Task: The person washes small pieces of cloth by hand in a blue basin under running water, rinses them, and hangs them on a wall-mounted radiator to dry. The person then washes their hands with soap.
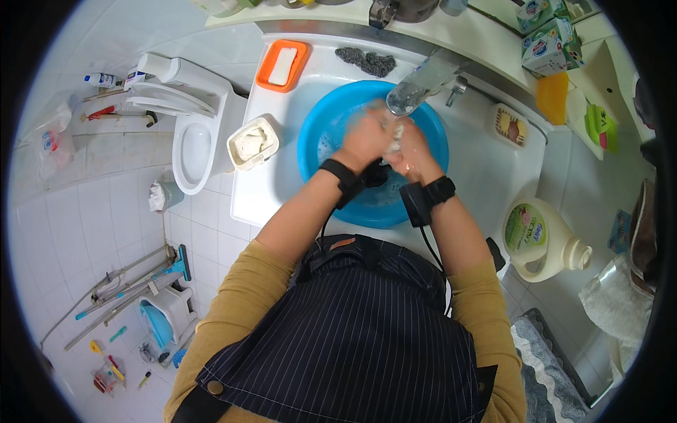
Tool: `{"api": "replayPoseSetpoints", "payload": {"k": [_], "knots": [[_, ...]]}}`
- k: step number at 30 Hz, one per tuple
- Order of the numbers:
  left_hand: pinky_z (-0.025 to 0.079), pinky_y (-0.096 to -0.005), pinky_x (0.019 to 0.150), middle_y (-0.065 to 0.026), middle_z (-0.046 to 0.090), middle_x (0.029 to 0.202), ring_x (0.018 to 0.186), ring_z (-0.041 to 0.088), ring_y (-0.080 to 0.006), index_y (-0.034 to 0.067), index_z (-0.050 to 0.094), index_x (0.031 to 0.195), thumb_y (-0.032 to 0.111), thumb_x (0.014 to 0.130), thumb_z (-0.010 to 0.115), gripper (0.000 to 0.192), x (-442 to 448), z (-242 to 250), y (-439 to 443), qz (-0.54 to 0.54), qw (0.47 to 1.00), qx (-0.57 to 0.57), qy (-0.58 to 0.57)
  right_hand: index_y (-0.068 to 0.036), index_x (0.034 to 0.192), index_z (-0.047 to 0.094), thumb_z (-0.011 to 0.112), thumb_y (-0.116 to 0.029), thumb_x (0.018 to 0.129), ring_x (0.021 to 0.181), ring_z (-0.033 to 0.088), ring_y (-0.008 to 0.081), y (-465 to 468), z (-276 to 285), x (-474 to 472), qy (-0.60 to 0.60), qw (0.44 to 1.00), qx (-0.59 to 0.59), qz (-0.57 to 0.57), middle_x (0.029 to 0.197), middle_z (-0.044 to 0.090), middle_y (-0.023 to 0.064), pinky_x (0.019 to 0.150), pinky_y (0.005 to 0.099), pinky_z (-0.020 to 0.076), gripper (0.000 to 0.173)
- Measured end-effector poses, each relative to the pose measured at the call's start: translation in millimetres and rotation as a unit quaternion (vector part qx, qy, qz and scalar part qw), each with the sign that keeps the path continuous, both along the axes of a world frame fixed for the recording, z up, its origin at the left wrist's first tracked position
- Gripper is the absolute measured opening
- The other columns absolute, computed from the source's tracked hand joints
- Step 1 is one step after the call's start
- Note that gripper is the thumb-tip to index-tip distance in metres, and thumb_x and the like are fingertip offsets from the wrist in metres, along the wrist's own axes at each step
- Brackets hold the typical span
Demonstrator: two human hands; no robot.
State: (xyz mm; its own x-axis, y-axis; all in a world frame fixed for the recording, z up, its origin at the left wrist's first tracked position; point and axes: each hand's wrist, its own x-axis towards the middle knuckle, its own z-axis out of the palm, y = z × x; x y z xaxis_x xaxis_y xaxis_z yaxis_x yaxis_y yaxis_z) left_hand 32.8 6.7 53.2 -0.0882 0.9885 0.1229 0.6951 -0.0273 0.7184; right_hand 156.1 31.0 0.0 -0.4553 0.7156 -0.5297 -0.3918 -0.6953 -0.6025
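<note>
Both hands are together over a blue plastic basin (312,113) in the white sink, just under the spout of a faucet (418,87). My left hand (369,132) is blurred by motion, so its grip is unclear. My right hand (415,148) looks wet, its fingers closed around a small white crumpled item (395,138), perhaps cloth, at the point where the hands meet. Sudsy water (330,143) shows in the basin. Below my wrists, a dark item (376,175), probably fabric, is partly hidden there.
An orange soap dish (301,55) holds a white bar (282,66). Steel wool pads (365,61) lie behind the basin. To its left sits a white tub (231,145); a detergent jug (542,238) stands at right. Another soap box (510,124) rests by the wall. A toilet (193,148) is further left.
</note>
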Motion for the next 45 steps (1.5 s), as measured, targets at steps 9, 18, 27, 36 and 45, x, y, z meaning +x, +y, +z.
{"api": "replayPoseSetpoints", "payload": {"k": [9, 18, 27, 36, 45], "knots": [[0.053, -0.0481, 0.071, -0.0217, 0.068, 0.09, 0.082, 0.066, -0.0435, 0.005, 0.073, 0.095, 0.021, 0.093, 0.064, 0.018, -15, 0, 13, -0.017, 1.0, -0.017, 0.009, -0.012, 0.108, 0.059, 0.052, -0.033, 0.105, 0.062, 0.055, 0.0154, 5, 7, 7, 0.032, 0.993, -0.111, 0.026, 0.082, 0.058, 0.0013, 0.044, 0.0287, 0.0381, 0.021], [0.05, -0.0437, 0.091, -0.0135, 0.06, 0.108, 0.107, 0.059, -0.037, 0.009, 0.067, 0.109, 0.009, 0.084, 0.074, 0.026, -20, 5, -10, -0.248, 0.963, 0.097, -0.043, -0.009, 0.143, 0.05, 0.058, -0.068, 0.093, 0.115, 0.061, 0.0335, 3, 23, 19, 0.179, 0.962, -0.172, 0.11, 0.132, 0.058, 0.0183, 0.11, 0.0565, 0.0438, 0.077], [0.052, -0.0364, 0.088, -0.0116, 0.065, 0.11, 0.102, 0.065, -0.0281, 0.007, 0.065, 0.113, 0.011, 0.093, 0.069, 0.021, -24, 7, -8, -0.049, 0.976, 0.048, -0.209, -0.009, 0.122, 0.058, 0.058, -0.036, 0.104, 0.108, 0.066, 0.0206, 14, 16, -10, 0.0, 0.998, -0.062, 0.024, 0.121, 0.063, 0.0065, 0.09, 0.0382, 0.0584, 0.032], [0.054, -0.0365, 0.095, -0.0103, 0.069, 0.12, 0.107, 0.067, -0.0222, 0.001, 0.06, 0.132, 0.017, 0.095, 0.07, 0.041, -26, -26, 16, -0.045, 0.82, -0.154, -0.55, -0.01, 0.138, 0.047, 0.061, -0.04, 0.103, 0.121, 0.061, 0.0243, 10, 46, -1, -0.004, 0.99, 0.044, 0.137, 0.136, 0.056, 0.0091, 0.098, 0.0442, 0.0551, 0.049], [0.059, -0.0325, 0.085, -0.015, 0.073, 0.111, 0.099, 0.07, -0.0174, 0.001, 0.066, 0.121, 0.007, 0.097, 0.066, 0.025, -23, 9, 21, -0.113, 0.829, -0.126, -0.533, -0.005, 0.103, 0.069, 0.083, -0.016, 0.083, 0.09, 0.065, 0.0138, 32, 67, 14, -0.102, 0.916, 0.054, 0.385, 0.093, 0.071, 0.005, 0.069, 0.0239, 0.0497, 0.027]]}}
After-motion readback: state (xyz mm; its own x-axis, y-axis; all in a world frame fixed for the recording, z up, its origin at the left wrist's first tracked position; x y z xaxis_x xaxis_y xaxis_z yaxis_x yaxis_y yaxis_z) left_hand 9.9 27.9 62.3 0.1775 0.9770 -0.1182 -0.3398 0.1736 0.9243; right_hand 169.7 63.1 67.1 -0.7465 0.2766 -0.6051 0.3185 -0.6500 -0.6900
